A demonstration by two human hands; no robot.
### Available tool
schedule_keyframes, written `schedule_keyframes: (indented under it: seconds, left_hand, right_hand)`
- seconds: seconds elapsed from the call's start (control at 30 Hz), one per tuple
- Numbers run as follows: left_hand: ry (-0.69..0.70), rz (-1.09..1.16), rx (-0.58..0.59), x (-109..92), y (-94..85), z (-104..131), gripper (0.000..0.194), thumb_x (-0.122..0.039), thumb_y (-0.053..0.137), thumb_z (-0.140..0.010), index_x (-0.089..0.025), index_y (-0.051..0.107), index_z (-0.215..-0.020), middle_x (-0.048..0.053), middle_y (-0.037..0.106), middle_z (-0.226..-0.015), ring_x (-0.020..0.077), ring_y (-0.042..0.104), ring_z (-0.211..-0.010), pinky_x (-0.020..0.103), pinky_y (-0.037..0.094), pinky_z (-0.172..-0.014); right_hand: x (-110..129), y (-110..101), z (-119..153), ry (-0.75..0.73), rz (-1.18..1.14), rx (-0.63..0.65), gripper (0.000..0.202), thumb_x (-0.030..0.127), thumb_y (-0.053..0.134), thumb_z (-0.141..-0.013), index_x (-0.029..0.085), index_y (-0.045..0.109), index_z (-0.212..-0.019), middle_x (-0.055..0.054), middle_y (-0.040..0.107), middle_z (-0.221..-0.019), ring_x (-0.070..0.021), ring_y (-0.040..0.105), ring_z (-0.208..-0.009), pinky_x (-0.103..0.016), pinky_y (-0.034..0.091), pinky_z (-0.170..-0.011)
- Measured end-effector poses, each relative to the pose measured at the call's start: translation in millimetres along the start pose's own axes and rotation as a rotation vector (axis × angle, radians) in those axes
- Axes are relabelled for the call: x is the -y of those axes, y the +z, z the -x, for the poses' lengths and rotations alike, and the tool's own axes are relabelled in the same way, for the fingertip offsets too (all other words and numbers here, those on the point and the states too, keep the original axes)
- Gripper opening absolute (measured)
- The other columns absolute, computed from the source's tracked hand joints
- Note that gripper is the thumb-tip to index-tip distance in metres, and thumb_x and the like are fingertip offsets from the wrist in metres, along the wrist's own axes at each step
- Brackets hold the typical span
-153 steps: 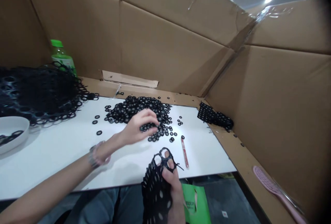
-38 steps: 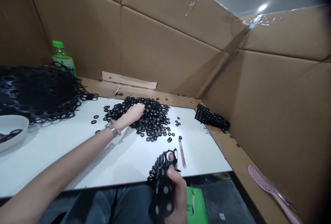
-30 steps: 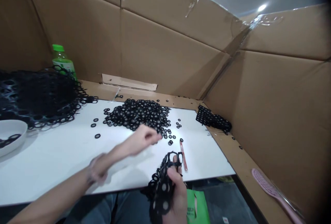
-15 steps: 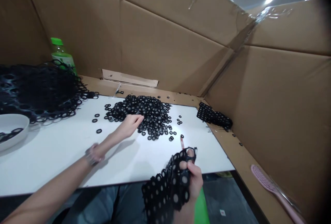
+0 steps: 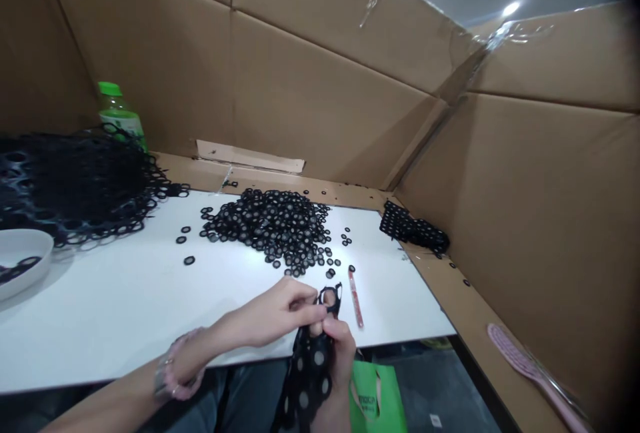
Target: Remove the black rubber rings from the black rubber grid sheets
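White tabletop (image 5: 125, 300) boxed in by tall cardboard walls (image 5: 320, 86) taped at the seams, grey ceiling with spot lights above the top edge. Loose pile of black rings (image 5: 273, 223) heaped toward the back middle of the white board, stray rings scattered around it. Large tangle of black punched webbing (image 5: 75, 183) piled at the far left, green-capped bottle (image 5: 117, 110) upright behind it. Smaller folded piece of webbing (image 5: 413, 230) on the cardboard ledge at the right. Thin red pen-like stick (image 5: 356, 296) flat near the front edge. Pink hairbrush (image 5: 530, 370) lying on the right ledge.

White bowl (image 5: 25, 256) at the left edge, a few black rings inside. Green bag (image 5: 377, 403) below the table edge.

Left hand (image 5: 277, 313) pinched narrow on the top of the black perforated strip (image 5: 310, 366), fingertips together at a ring. Right hand (image 5: 340, 353) wrapped around the same strip from below, at the front edge, strip hanging down past the table.
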State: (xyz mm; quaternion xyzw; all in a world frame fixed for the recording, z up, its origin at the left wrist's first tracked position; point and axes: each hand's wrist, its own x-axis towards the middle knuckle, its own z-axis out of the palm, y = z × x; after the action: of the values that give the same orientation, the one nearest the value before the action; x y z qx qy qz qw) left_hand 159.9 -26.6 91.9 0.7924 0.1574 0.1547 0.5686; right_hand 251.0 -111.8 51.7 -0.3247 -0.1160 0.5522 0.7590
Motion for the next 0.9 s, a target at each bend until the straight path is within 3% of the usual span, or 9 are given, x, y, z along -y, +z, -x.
schedule_keyframes:
  seconds: [0.13, 0.23, 0.27, 0.4, 0.47, 0.57, 0.7, 0.83, 0.9]
  left_hand:
    - [-0.038, 0.15, -0.083, 3, 11.9, 8, 0.036, -0.038, 0.038, -0.086, -0.016, 0.039, -0.057, -0.004, 0.04, -0.055, 0.0079, 0.033, -0.053, 0.02, 0.027, -0.051]
    - [-0.154, 0.339, -0.171, 36, -7.3, 2, 0.036, -0.045, 0.037, -0.082, -0.02, 0.025, -0.058, -0.008, 0.02, -0.051, 0.007, 0.019, -0.044, 0.02, 0.018, -0.042]
    - [-0.181, 0.325, -0.273, 49, -18.9, -1, 0.036, -0.046, 0.035, -0.081, -0.021, 0.023, -0.058, -0.009, 0.018, -0.05, 0.007, 0.017, -0.042, 0.02, 0.017, -0.041]
    - [-0.146, -0.291, -0.647, 86, -74.4, -19, 0.033, -0.04, 0.034, -0.082, -0.02, 0.029, -0.056, -0.005, 0.034, -0.052, 0.0107, 0.035, -0.049, 0.022, 0.027, -0.048]
    - [-0.189, -0.56, -0.631, 95, -95.1, -30, 0.027, -0.035, 0.041, -0.081, -0.019, 0.037, -0.06, -0.003, 0.042, -0.055, 0.0127, 0.042, -0.054, 0.023, 0.03, -0.053]
    - [-0.255, -0.655, -0.588, 96, -105.5, -41, 0.017, -0.027, 0.057, -0.072, -0.019, 0.043, -0.068, -0.003, 0.047, -0.057, 0.014, 0.045, -0.054, 0.024, 0.031, -0.054]
    - [-0.18, -0.653, -0.571, 69, -77.3, -33, 0.022, -0.034, 0.054, -0.076, -0.018, 0.041, -0.067, -0.002, 0.047, -0.062, 0.0126, 0.043, -0.055, 0.023, 0.027, -0.052]
    - [0.065, -0.415, -0.218, 24, -23.3, -5, 0.039, -0.043, 0.047, -0.081, -0.017, 0.032, -0.055, -0.006, 0.033, -0.051, 0.0082, 0.032, -0.049, 0.021, 0.022, -0.048]
    - [0.102, -0.296, -0.111, 9, -3.0, 5, 0.038, -0.04, 0.043, -0.084, -0.017, 0.032, -0.056, -0.007, 0.03, -0.051, 0.0073, 0.029, -0.049, 0.021, 0.022, -0.048]
  right_hand:
    - [6, 1, -1, 0.151, -0.125, -0.031, 0.012, 0.022, 0.063, -0.052, 0.018, 0.053, -0.056, 0.01, 0.04, -0.038, -0.0047, 0.04, -0.035, -0.015, 0.04, -0.038]
    - [15, -6, -5, 0.119, -0.198, -0.055, 0.014, 0.02, 0.065, -0.051, 0.018, 0.058, -0.063, 0.01, 0.046, -0.04, -0.0053, 0.044, -0.035, -0.015, 0.041, -0.037]
    - [18, -7, -5, 0.089, -0.226, -0.066, 0.017, 0.02, 0.065, -0.052, 0.019, 0.061, -0.068, 0.01, 0.049, -0.042, -0.0056, 0.047, -0.037, -0.015, 0.042, -0.038]
    - [23, -6, -6, -0.003, -0.227, -0.196, 0.025, 0.015, 0.068, -0.051, 0.022, 0.064, -0.075, 0.007, 0.061, -0.054, -0.0064, 0.056, -0.046, -0.015, 0.047, -0.046]
    - [20, 0, -5, -0.052, -0.152, -0.219, 0.031, 0.011, 0.068, -0.048, 0.022, 0.064, -0.077, 0.004, 0.066, -0.065, -0.0102, 0.062, -0.058, -0.019, 0.052, -0.055]
    - [14, 8, -1, -0.006, -0.067, -0.172, 0.033, 0.011, 0.067, -0.049, 0.021, 0.065, -0.08, 0.001, 0.068, -0.071, -0.0157, 0.065, -0.071, -0.029, 0.054, -0.069]
    - [8, 9, 3, 0.029, -0.041, -0.231, 0.031, 0.014, 0.069, -0.051, 0.021, 0.065, -0.081, 0.001, 0.069, -0.073, -0.0162, 0.065, -0.074, -0.032, 0.054, -0.074]
    - [3, 7, 1, -0.024, -0.038, -0.3, 0.032, 0.015, 0.07, -0.052, 0.02, 0.065, -0.083, 0.001, 0.069, -0.077, -0.0158, 0.065, -0.078, -0.028, 0.054, -0.073]
    - [3, 6, -1, -0.111, 0.032, -0.244, 0.026, 0.017, 0.068, -0.056, 0.019, 0.065, -0.082, 0.001, 0.069, -0.077, -0.0141, 0.065, -0.075, -0.025, 0.054, -0.071]
